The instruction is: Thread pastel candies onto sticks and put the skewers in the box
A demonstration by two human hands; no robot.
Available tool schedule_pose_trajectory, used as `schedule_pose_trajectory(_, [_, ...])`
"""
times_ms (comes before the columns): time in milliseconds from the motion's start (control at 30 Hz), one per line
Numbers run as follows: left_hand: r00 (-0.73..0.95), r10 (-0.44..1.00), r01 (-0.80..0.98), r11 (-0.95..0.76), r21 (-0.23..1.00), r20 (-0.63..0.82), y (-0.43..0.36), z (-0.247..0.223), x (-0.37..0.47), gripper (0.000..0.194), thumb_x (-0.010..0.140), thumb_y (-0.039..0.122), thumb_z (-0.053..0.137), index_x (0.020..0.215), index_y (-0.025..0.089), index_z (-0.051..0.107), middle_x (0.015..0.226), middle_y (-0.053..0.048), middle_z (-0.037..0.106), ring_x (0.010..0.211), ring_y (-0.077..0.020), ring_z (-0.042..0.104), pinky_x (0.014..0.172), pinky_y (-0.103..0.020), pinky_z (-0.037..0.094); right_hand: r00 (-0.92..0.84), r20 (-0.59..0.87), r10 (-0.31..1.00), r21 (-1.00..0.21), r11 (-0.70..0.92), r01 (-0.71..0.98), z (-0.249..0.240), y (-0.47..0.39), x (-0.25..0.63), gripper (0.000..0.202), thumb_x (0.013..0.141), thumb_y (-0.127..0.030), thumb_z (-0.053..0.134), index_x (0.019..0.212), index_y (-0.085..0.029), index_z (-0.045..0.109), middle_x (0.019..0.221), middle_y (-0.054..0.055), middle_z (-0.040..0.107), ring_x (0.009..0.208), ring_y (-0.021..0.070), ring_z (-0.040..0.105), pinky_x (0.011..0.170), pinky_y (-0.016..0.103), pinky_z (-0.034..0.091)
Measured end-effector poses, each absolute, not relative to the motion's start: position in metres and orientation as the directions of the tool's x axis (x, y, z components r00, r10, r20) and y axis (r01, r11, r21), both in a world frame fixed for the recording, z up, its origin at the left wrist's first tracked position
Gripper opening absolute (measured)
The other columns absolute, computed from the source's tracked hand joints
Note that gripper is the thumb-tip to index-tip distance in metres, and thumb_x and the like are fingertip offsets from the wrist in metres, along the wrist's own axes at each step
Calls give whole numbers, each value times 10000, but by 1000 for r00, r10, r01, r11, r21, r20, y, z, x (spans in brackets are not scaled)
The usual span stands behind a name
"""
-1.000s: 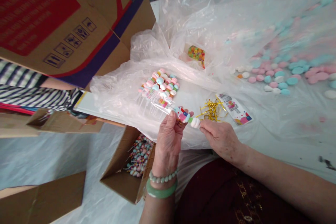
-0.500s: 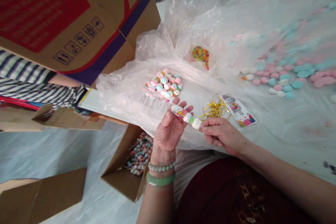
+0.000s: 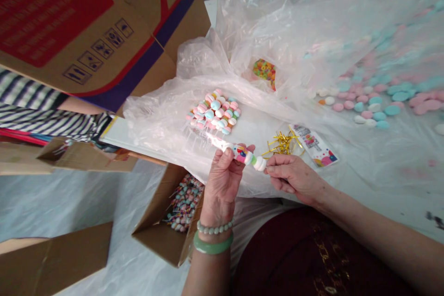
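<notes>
My left hand pinches a small printed plastic bag, its clear end pointing to the upper left. Partly inside the bag is a marshmallow skewer with white pieces and a green one between. The fingertips of my right hand are closed at the skewer's near end; its stick is mostly hidden by them. Beyond my left hand lies a pile of marshmallow skewers, sticks towards me. Gold twist ties and a stack of printed bags lie just beyond my right hand.
Loose pink, blue and white marshmallows spread at the right on plastic sheeting. Colourful ring candies sit behind. A large carton stands left, near another person's striped sleeve. Below, an open box holds wrapped skewers.
The thumb and fingers of my left hand have closed on the bag, which now stretches further to the upper left. My right hand has stayed in place at the skewer's end.
</notes>
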State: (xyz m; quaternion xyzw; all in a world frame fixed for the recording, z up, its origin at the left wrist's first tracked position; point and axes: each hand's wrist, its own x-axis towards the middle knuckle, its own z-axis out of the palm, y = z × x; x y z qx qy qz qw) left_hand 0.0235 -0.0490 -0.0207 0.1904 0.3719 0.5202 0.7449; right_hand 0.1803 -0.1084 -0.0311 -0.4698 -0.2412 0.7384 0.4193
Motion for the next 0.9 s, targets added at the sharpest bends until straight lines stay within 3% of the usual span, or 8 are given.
schedule_pose_trajectory(200, [234,912,-632,406,660,-337,-52,-24,28,213,657,295,799,776,174,671,770,-15,712,784,-189,681,965,-463,471,-246,-437,865,-754,-501,-425,-30,-111,182,138,745,-260,607,676,-150,560,434,-45,524,309,21,283,315,163,118])
schedule_pose_trajectory(400, [326,904,-614,425,666,-276,-51,-19,21,455,673,385,778,1066,194,651,952,-41,704,963,-233,653,977,-444,453,-400,-422,814,-671,-577,-466,-31,-112,186,86,745,-229,601,730,-146,584,425,-50,518,289,16,247,305,162,93])
schedule_pose_trajectory(500, [352,905,-616,416,669,-238,-52,-18,24,352,720,375,742,1004,179,666,948,-38,695,959,-210,651,976,-408,459,-418,-419,806,-651,-587,-481,-32,-112,186,81,749,-227,596,737,-150,577,420,-57,504,288,18,237,306,164,92])
schedule_pose_trajectory(633, [318,917,-606,393,692,-242,-56,-19,30,257,759,337,714,904,130,669,839,-50,685,873,-170,652,987,-400,455,-369,-409,835,-713,-544,-441,-31,-113,186,90,775,-249,568,748,-163,560,420,-69,486,296,28,233,320,175,105])
schedule_pose_trajectory(700, [293,914,-620,405,672,-281,-56,-20,32,234,776,327,696,886,123,662,824,-49,678,853,-169,654,981,-409,461,-327,-415,849,-799,-512,-316,-29,-113,185,121,798,-265,541,718,-175,540,437,-66,490,309,40,265,331,183,143])
schedule_pose_trajectory(800, [300,875,-631,481,609,-380,-56,-20,32,221,831,319,629,924,120,646,901,-76,680,918,-218,660,942,-432,487,-173,-336,926,-941,-338,21,-26,-114,184,214,841,-274,497,648,-182,511,523,-45,519,394,59,375,404,196,261])
schedule_pose_trajectory(900, [314,792,-624,587,515,-523,-55,-22,33,209,892,294,533,933,110,622,927,-101,676,920,-248,667,878,-440,524,5,-151,989,-923,-143,357,-26,-113,189,194,867,-290,496,714,-189,557,654,-22,561,578,103,489,551,230,345])
